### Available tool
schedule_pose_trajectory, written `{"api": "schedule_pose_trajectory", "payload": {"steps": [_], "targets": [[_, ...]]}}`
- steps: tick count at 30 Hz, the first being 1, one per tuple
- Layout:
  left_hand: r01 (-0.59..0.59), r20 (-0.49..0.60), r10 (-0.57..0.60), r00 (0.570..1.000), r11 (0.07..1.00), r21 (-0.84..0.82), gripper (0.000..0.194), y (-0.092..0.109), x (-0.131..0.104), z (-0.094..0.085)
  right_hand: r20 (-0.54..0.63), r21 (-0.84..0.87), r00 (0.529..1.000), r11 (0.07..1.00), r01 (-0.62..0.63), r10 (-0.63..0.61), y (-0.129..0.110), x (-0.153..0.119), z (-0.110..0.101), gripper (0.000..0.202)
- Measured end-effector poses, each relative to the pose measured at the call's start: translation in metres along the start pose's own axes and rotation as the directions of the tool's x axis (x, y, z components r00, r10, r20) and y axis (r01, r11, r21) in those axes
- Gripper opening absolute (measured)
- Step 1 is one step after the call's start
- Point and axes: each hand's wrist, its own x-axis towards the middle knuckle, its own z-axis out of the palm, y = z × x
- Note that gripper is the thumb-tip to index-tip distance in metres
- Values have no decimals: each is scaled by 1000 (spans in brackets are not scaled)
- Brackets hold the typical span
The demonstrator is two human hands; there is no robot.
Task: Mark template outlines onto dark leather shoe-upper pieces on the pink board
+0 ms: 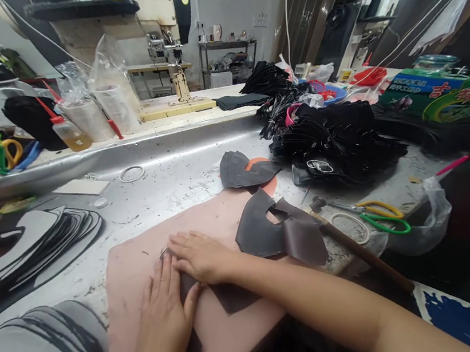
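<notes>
My left hand [166,305] lies flat on a dark leather piece, its fingers stretched out and its thumb apart. Palm down, my right hand [198,256] rests on the same piece, its fingertips just beyond those of my left hand. Both hands partly cover the dark piece [234,298], which is spread on a pink sheet [136,267]. To the right of my hands sits a cut dark leather shape [260,231] with a brownish flap. Behind it, another dark shape [235,170] overlaps an orange round piece [268,189].
Stacked cut pieces [49,238] stand at the left. A hammer [355,247] and scissors [382,209] lie at the right, before a large black pile [339,138]. A glue bottle [71,134] leans on the back ledge near a sewing machine [181,85].
</notes>
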Motion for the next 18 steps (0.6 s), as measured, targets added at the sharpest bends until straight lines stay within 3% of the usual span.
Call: {"api": "schedule_pose_trajectory", "payload": {"steps": [4,7,10,13,15,16,18], "targets": [[22,-50,-18,999,995,98,81,-2,-36,5,-127,48,980,988,-145,150,5,12,-2,39],[58,-53,-53,997,992,109,85,-5,-64,12,-226,85,936,963,-257,270,-4,-4,-5,17],[122,10,-123,992,990,76,83,-5,-78,10,-239,174,903,930,-323,358,-19,-23,-3,12],[161,80,-160,984,987,-6,70,-15,-72,-18,-182,274,917,914,-299,355,-28,-21,-7,7],[319,49,-316,948,943,-91,59,-37,-60,-51,-196,314,917,908,-277,347,-28,-3,-21,3],[425,0,-428,904,898,-116,57,-53,-55,-70,-227,322,909,907,-270,351,-26,10,-32,4],[614,-134,-620,773,785,-83,64,-93,-47,-104,-304,320,881,910,-263,362,-21,37,-59,15]]}}
